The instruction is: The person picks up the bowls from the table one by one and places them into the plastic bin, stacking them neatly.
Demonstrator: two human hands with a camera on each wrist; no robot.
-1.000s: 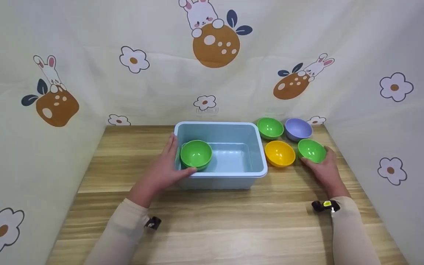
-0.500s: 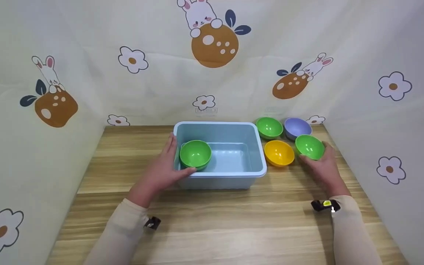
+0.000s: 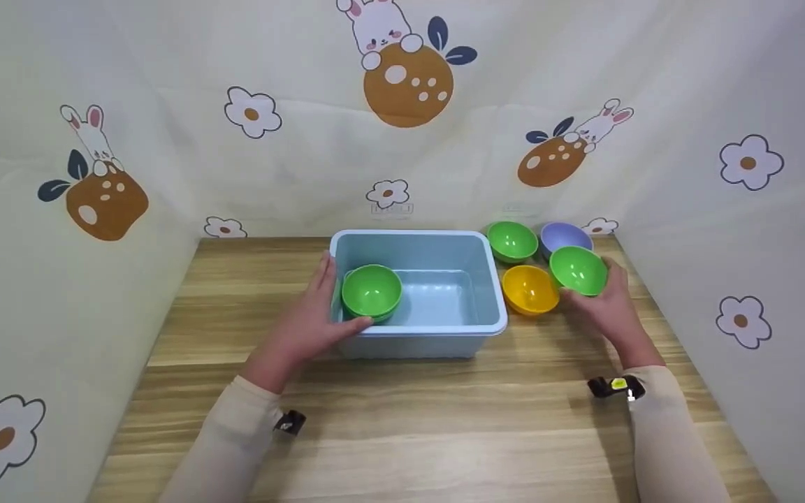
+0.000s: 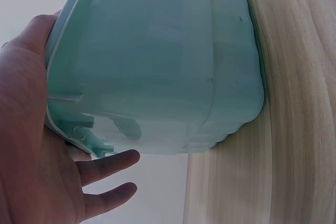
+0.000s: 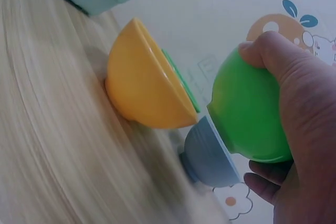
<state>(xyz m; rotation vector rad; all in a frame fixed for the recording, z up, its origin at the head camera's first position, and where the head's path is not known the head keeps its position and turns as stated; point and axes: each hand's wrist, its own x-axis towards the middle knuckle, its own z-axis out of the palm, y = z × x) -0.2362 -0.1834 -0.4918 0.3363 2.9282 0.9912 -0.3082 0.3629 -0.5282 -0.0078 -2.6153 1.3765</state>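
A light blue plastic tub (image 3: 430,330) stands on the wooden table. My left hand (image 3: 313,318) rests on its front left corner, thumb across the front rim and fingers spread along the left side; two straight fingers (image 4: 107,166) show beside the tub in the left wrist view. Inside, at the left, sit nested green bowls (image 3: 372,290). My right hand (image 3: 605,300) grips another green bowl (image 3: 579,270) by its side, thumb on the near wall, fingers behind. This bowl is raised and tilted in the right wrist view, beside a yellow bowl (image 3: 530,290).
Behind the held bowl is a purple bowl (image 3: 566,237), partly covered in the head view. One more green bowl (image 3: 512,242) sits by the tub's back right corner. Patterned cloth (image 3: 291,168) encloses the table (image 3: 416,426) at the back and both sides.
My right hand has lifted the green bowl and carried it a little left and away from me, over the purple bowl's near edge. The left hand and tub stay in place.
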